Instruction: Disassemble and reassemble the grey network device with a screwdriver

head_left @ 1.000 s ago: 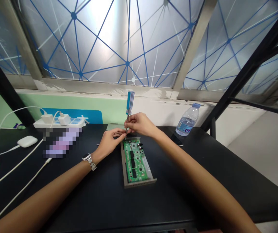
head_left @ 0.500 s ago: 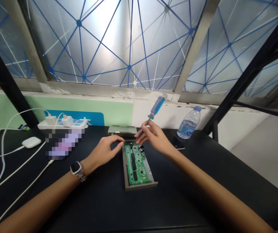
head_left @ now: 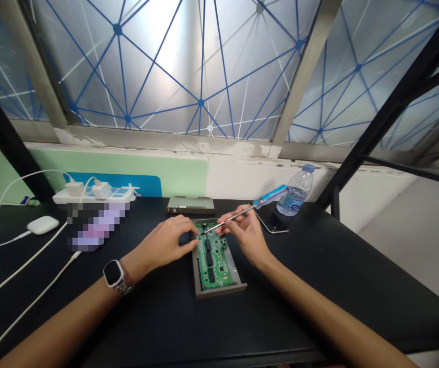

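Observation:
My right hand (head_left: 248, 235) is closed around the metal shaft of a screwdriver (head_left: 271, 196) with a clear blue handle. The screwdriver lies at a low slant, its handle to the upper right and its tip over the far left part of a green circuit board (head_left: 219, 260). Beside that tip are the fingertips of my left hand (head_left: 173, 237), with thumb and index finger slightly apart at the board's left edge. Nothing shows between them. The board sits in an uncovered grey metal case (head_left: 221, 293) on the black table.
Behind the case lies a grey metal cover (head_left: 190, 205). A phone (head_left: 275, 223) and a water bottle (head_left: 295, 191) are at the right. To the left are a power strip (head_left: 123, 194), a white earbud case (head_left: 43, 225), a blurred purple item (head_left: 100, 230) and white cables.
The screwdriver has tipped from steep to nearly flat, its handle swinging right and down. Its tip has shifted left on the board. My left fingertips have moved slightly nearer along the board's edge.

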Available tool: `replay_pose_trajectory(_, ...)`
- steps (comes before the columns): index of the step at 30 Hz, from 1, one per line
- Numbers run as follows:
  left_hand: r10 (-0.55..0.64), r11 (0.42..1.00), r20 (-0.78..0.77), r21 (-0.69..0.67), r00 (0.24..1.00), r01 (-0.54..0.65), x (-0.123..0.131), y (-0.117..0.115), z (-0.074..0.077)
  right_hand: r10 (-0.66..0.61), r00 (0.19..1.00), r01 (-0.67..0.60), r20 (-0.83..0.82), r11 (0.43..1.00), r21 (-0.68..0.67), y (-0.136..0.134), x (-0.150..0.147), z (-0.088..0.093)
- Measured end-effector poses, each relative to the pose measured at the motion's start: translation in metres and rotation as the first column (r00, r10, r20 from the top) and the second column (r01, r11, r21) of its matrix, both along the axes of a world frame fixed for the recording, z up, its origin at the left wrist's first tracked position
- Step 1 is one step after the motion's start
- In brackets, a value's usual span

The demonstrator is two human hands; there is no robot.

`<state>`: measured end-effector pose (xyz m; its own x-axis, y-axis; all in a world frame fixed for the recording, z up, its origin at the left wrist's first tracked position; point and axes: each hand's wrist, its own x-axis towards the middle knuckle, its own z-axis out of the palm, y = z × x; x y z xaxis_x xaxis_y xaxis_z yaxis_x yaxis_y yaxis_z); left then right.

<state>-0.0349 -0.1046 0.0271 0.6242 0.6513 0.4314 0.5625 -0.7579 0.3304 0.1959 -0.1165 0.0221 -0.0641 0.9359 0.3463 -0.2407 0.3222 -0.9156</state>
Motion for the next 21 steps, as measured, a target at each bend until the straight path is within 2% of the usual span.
replay_pose_trajectory(12, 0.006, 0.999, 0.076, -0.052, 0.997, -0.002, 0.003, 0.000, -0.002, -0.001, 1.000, 0.001, -0.016, 1.000, -0.014, -0.004, -0.004, -0.001)
replay_pose_trajectory(21, 0.086, 0.994, 0.211, -0.079, 0.974, -0.070, 0.012, -0.004, -0.009, 0.019, 0.989, -0.031, -0.145, 0.996, -0.078, -0.004, -0.004, -0.010)
